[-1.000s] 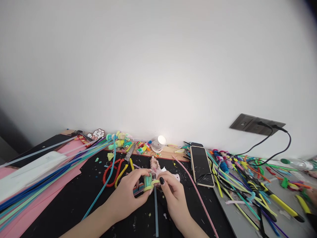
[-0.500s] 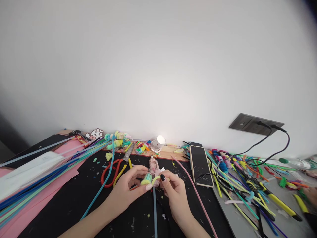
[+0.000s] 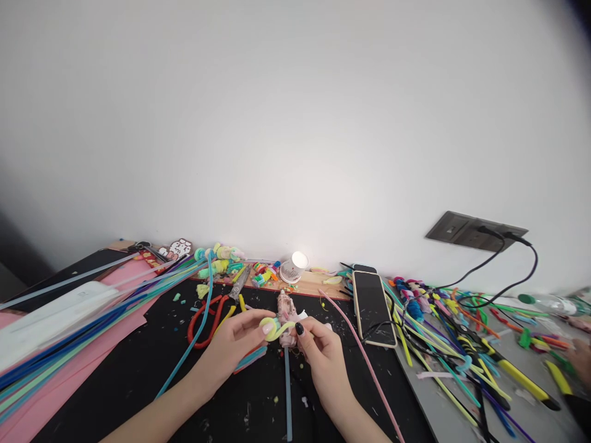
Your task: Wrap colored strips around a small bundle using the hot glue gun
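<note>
My left hand (image 3: 233,351) is closed, thumb and fingers pinching the coiled end of a pale yellow pipe cleaner (image 3: 281,331). The strip's loose end curves across to my right hand (image 3: 325,363), where thumb and forefinger grip it. Most of the green, blue and orange piece (image 3: 252,359) under my left hand is hidden. Just behind my fingers lies a stained pink object (image 3: 286,304) whose kind I cannot make out. A straight blue strip (image 3: 289,394) runs from it toward me on the black mat (image 3: 221,406).
Red-handled pliers (image 3: 217,317) lie left of my hands, by a long blue pipe cleaner (image 3: 184,357). A white cup (image 3: 294,266) stands near the wall. Rightward are a phone (image 3: 373,307), yellow-black pliers (image 3: 517,375) and a co-worker's hand (image 3: 580,357).
My left hand has turned the coiled piece, so its round yellow spiral now faces me instead of its green side. The right hand still grips the strip's end.
</note>
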The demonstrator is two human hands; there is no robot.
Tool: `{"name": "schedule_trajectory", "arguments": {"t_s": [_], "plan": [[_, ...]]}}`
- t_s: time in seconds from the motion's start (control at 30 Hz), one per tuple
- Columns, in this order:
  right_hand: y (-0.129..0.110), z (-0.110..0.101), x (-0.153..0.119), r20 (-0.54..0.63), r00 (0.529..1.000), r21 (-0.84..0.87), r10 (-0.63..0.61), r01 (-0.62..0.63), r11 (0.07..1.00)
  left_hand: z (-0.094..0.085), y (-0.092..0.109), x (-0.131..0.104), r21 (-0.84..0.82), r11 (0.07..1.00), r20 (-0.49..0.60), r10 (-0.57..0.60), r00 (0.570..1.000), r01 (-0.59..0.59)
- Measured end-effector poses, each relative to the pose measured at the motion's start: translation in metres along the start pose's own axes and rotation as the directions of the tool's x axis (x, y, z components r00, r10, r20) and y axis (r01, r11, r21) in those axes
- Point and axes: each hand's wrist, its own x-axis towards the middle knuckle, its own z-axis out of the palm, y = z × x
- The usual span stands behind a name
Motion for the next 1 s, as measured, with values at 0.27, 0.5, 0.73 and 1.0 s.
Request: {"name": "schedule_trajectory", "arguments": {"t_s": [0.27, 0.5, 0.73, 1.0], "plan": [[-0.001, 0.0, -0.001, 0.017, 1.0, -0.018, -0.014, 0.014, 1.0, 0.001, 0.004, -0.002, -0.028, 1.0, -0.043, 0.008, 0.999, -0.009], [0.002, 0.0, -0.001, 0.033, 0.998, 0.04, 0.052, -0.053, 0.998, 0.0, -0.005, 0.002, -0.028, 0.995, -0.022, 0.095, 0.995, -0.095], [0.003, 0.0, -0.001, 0.051, 0.997, 0.099, 0.056, -0.061, 0.993, 0.001, -0.006, -0.003, 0.104, 0.982, 0.1, 0.144, 0.984, -0.155], [0.003, -0.001, -0.003, 0.138, 0.989, 0.034, -0.047, 0.042, 0.999, 0.002, -0.004, -0.006, 0.369, 0.875, 0.159, 0.272, 0.949, -0.312]]}}
